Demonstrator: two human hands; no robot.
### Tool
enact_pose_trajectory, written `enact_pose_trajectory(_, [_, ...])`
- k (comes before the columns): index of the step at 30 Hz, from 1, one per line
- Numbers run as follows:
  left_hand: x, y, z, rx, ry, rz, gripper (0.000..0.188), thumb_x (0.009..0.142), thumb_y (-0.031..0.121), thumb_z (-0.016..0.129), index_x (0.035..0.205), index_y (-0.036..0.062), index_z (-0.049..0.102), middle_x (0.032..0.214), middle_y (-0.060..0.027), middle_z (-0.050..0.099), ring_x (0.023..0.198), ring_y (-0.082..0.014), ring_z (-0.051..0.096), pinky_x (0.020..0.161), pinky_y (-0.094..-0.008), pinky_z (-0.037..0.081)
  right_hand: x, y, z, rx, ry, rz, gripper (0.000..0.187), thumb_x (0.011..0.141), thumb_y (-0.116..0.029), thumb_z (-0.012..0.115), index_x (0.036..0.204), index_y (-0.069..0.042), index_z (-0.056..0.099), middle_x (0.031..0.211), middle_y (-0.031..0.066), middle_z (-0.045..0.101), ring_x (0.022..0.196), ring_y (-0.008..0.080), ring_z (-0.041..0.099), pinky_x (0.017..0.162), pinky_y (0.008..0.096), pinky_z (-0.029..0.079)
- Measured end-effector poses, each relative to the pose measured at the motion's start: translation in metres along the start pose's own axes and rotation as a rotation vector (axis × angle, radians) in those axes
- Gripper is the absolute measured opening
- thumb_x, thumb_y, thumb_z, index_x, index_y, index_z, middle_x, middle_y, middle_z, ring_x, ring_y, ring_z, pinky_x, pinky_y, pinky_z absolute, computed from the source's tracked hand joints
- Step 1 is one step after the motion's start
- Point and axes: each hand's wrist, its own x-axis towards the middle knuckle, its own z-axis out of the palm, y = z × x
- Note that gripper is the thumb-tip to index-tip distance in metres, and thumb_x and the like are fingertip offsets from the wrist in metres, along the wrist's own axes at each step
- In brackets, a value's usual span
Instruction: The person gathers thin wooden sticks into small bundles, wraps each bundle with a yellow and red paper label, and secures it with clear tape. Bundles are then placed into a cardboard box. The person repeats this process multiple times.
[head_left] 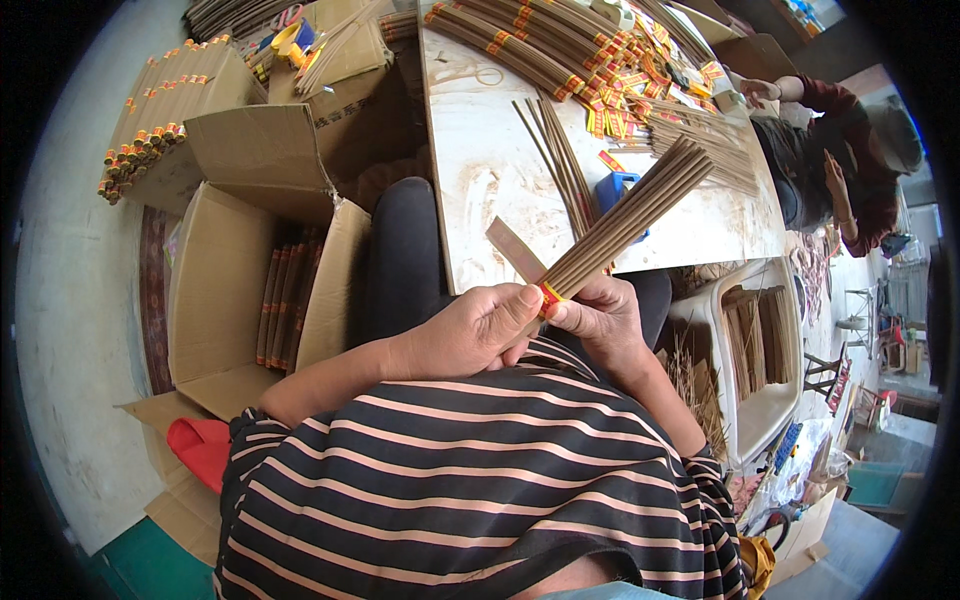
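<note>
A bundle of brown incense sticks (635, 215) slants up to the right in front of my body. Both hands are closed around its lower end. My left hand (490, 322) pinches a red and yellow paper band (548, 298) there with the thumb. My right hand (608, 318) grips the same end from the other side, its thumb beside the band. The pale back of the paper strip (514, 250) sticks out loose to the upper left. Behind the bundle, a blue tape dispenser (612, 188) and several loose sticks (560, 165) rest on the table.
The white table (480, 180) carries banded incense bundles (520, 45) and a heap of red and yellow labels (625, 95). An open cardboard box (225, 270) holding bundles stands left; a white bin (745, 420) with sticks stands right. Another person (850, 160) is at the far right.
</note>
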Motion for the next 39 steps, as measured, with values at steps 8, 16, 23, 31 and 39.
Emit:
enact_pose_trajectory(8, [0.002, -0.003, 0.0, -0.027, -0.018, 0.011, 0.055, 0.092, 0.053, 0.025, 0.09, 0.0047, 0.05, 0.063, 0.0003, 0.046, 0.054, -0.0054, 0.04, 0.049, -0.0161, 0.034, 0.0, -0.002, 0.001, -0.002, -0.021, -0.038, 0.024, 0.079, -0.02, 0.067, 0.092, 0.0, 0.066, 0.087, 0.005, 0.062, 0.079, 0.0121, 0.057, 0.072, 0.0258, 0.047])
enact_pose_trajectory(16, [0.008, -0.007, -0.004, -0.113, -0.168, -0.048, 0.058, 0.092, 0.056, 0.023, 0.091, 0.0039, 0.051, 0.063, 0.0006, 0.046, 0.053, -0.0062, 0.04, 0.049, -0.017, 0.033, 0.011, 0.016, -0.01, 0.135, -0.192, -0.194, 0.024, 0.075, -0.022, 0.07, 0.085, -0.001, 0.066, 0.09, 0.0045, 0.06, 0.084, 0.0126, 0.055, 0.074, 0.0268, 0.045])
enact_pose_trajectory(23, [0.017, -0.009, 0.0, -0.487, -0.223, -0.129, 0.057, 0.09, 0.057, 0.033, 0.09, 0.0024, 0.051, 0.062, 0.0013, 0.045, 0.051, -0.0059, 0.039, 0.046, -0.016, 0.031, 0.014, 0.015, -0.007, 0.28, -0.155, -0.032, 0.057, 0.06, -0.035, 0.081, 0.101, -0.001, 0.06, 0.099, 0.0048, 0.057, 0.093, 0.0165, 0.055, 0.083, 0.0297, 0.045])
enact_pose_trajectory(31, [0.014, -0.002, 0.0, -0.363, -0.131, -0.101, 0.054, 0.09, 0.056, 0.033, 0.094, 0.0057, 0.052, 0.059, 0.002, 0.047, 0.047, -0.0039, 0.04, 0.044, -0.0149, 0.032, 0.016, 0.007, -0.005, 0.286, -0.142, -0.01, 0.071, 0.06, -0.034, 0.081, 0.116, 0.001, 0.054, 0.11, 0.0076, 0.055, 0.101, 0.02, 0.054, 0.093, 0.0337, 0.041])
enact_pose_trajectory(39, [0.007, 0.001, -0.003, -0.049, 0.043, -0.046, 0.051, 0.093, 0.052, 0.028, 0.088, 0.0059, 0.051, 0.06, 0.0, 0.05, 0.048, -0.0039, 0.041, 0.046, -0.0158, 0.035, 0.004, -0.012, 0.003, 0.141, 0.083, 0.083, 0.037, 0.078, -0.011, 0.07, 0.108, 0.001, 0.052, 0.096, 0.0089, 0.061, 0.085, 0.0139, 0.059, 0.08, 0.0276, 0.049])
